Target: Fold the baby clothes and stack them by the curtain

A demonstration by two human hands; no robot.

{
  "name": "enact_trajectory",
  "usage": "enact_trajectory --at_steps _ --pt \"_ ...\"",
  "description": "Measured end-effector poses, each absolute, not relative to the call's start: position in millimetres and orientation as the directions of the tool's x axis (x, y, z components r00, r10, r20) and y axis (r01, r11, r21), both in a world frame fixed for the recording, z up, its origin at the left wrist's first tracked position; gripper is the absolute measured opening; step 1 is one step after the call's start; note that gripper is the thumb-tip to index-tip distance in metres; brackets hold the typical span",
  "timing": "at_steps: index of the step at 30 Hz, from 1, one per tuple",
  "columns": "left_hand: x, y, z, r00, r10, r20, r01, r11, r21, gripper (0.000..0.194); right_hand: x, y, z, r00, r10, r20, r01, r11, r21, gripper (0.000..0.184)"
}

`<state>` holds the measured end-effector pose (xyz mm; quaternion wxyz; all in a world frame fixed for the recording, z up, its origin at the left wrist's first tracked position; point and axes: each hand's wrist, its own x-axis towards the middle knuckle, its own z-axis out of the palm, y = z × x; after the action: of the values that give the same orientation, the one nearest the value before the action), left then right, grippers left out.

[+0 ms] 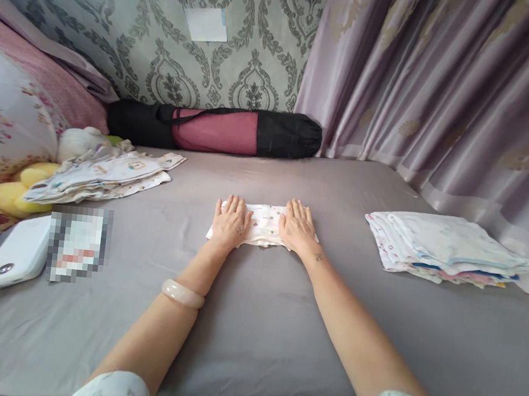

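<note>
Fingers stretched out and gripping nothing, the left hand (pixel 232 223) and the right hand (pixel 297 228) lie palm-down on the two ends of the cloth (pixel 264 223). It looks light, soft and limp, hard to damage but quick to crease, so it is probably best held by both ends, layers pinched together. It lies on the sheet (pixel 256 317), between the left pile (pixel 106 175) and right pile (pixel 453 243).
</note>
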<state>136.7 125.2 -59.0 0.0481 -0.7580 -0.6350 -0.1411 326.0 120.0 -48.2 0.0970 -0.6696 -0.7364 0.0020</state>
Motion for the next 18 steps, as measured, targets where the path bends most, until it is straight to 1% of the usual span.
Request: enact_trajectory --at_steps 2,5,7,13,16,18 --pt "133.7 125.8 -58.7 0.104 0.963 0.247 0.983 -0.138 0.121 0.058 330.1 122.1 -49.5 -0.039 0.990 0.136 0.990 0.056 -0.130 0.062" --pt "131.3 126.5 -57.7 0.061 0.989 0.134 0.984 -0.082 0.158 0.061 334.7 125.4 -52.9 0.019 0.999 0.051 0.988 -0.011 -0.152 0.064" --pt "130.8 127.1 -57.7 0.056 0.993 0.102 0.982 -0.073 0.173 0.063 335.8 126.8 -54.5 0.031 0.999 0.014 0.987 -0.028 -0.161 0.066" --pt "129.3 130.0 -60.0 0.055 0.992 0.110 0.975 -0.077 0.211 0.060 336.2 127.4 -55.7 0.025 1.000 0.012 0.987 -0.023 -0.158 0.066" --pt "128.1 130.2 -57.0 0.030 0.991 0.133 0.957 -0.067 0.283 0.052 336.5 127.5 -52.5 0.027 1.000 -0.005 0.987 -0.028 -0.157 0.065" --pt "127.4 129.6 -52.5 -0.005 0.979 0.203 0.929 -0.071 0.364 0.048 334.1 126.7 -47.1 0.030 0.999 -0.014 0.988 -0.032 -0.148 0.064"
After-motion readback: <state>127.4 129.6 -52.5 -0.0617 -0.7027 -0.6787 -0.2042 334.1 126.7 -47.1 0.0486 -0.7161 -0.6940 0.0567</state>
